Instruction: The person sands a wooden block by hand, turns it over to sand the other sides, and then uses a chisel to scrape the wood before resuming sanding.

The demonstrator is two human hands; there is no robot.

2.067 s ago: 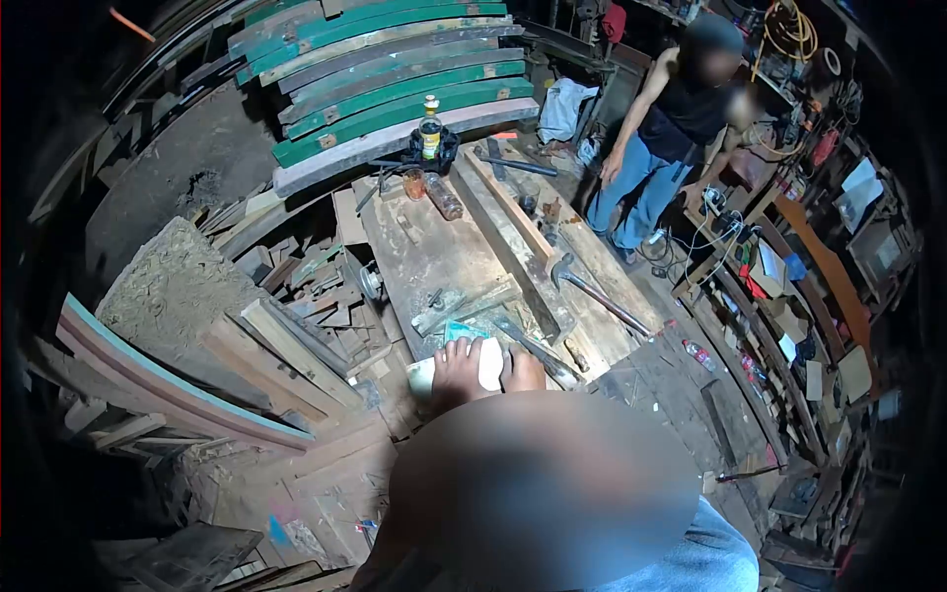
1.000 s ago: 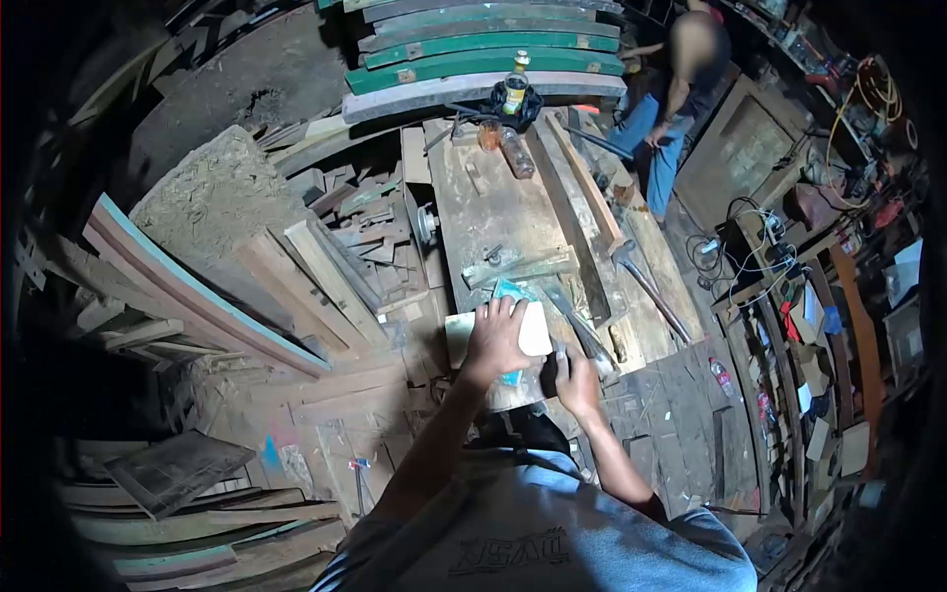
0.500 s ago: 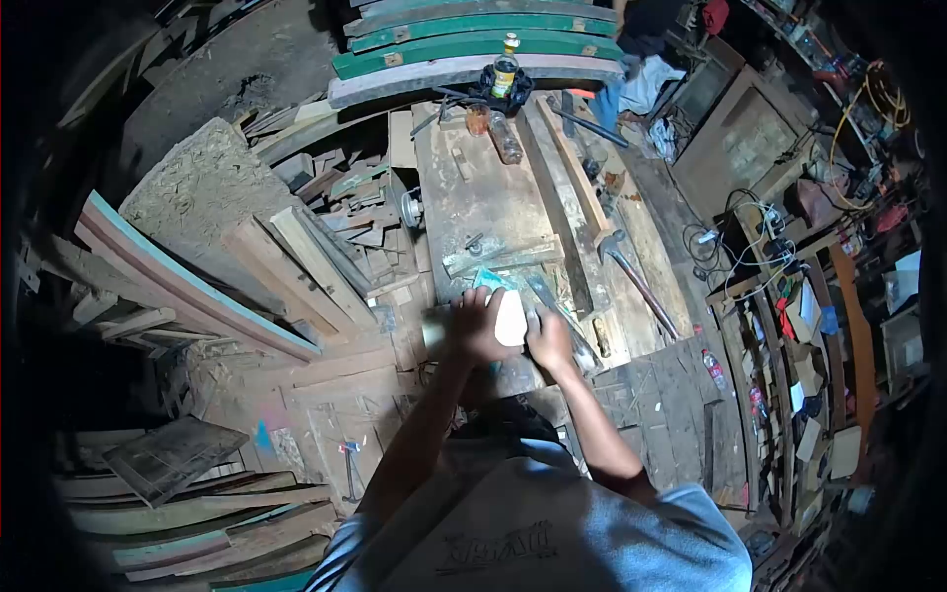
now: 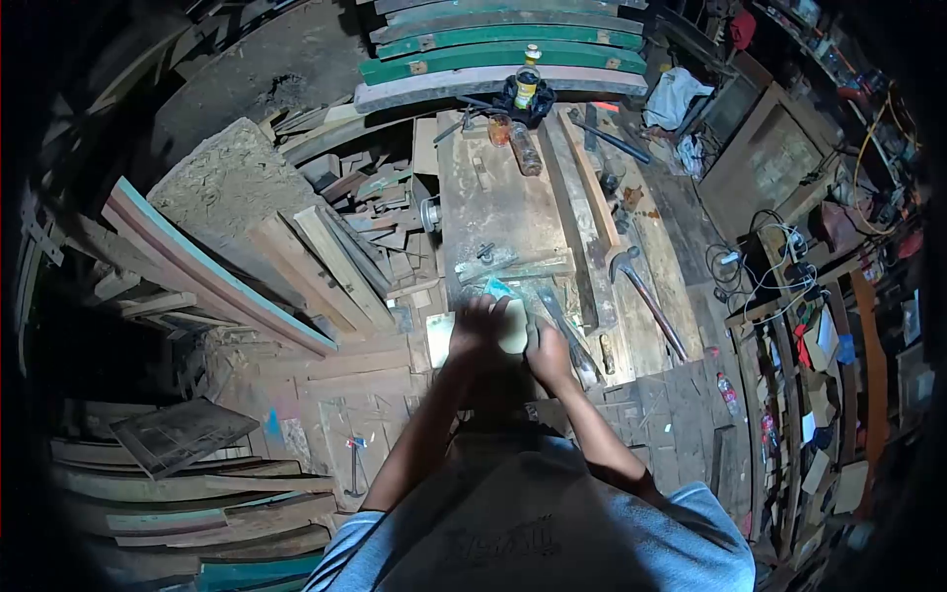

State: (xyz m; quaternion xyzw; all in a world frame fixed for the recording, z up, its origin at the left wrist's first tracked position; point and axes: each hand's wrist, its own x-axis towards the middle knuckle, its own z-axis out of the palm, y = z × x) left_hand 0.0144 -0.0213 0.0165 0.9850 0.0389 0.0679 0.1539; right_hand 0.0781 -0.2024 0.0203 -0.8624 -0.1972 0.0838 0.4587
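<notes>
My left hand [image 4: 480, 333] lies flat across a pale, flat piece [image 4: 440, 341] that looks like wood, at the near end of the workbench. Its fingers are stretched forward and slightly apart, mostly in shadow. The pale surface shows on both sides of it. Close by, at the right edge of that piece, my right hand [image 4: 548, 355] is closed with the thumb on top; I cannot tell what lies inside its fingers. Just beyond the fingertips is a turquoise scrap [image 4: 497, 288]. A long, flat dark tool [image 4: 562, 318] rests past my right hand.
A claw hammer [image 4: 646, 296] lies on the bench's right side. Farther back are a bottle with a yellow label [image 4: 527, 91] and a brown plastic bottle [image 4: 526, 150]. Wood offcuts [image 4: 380, 202] fill the left side. Tangled cables [image 4: 769, 259] hang at the right.
The whole scene has shifted right in the view. Against the bench, my left hand has moved slightly left over the pale piece. My right hand stays closed by its right edge.
</notes>
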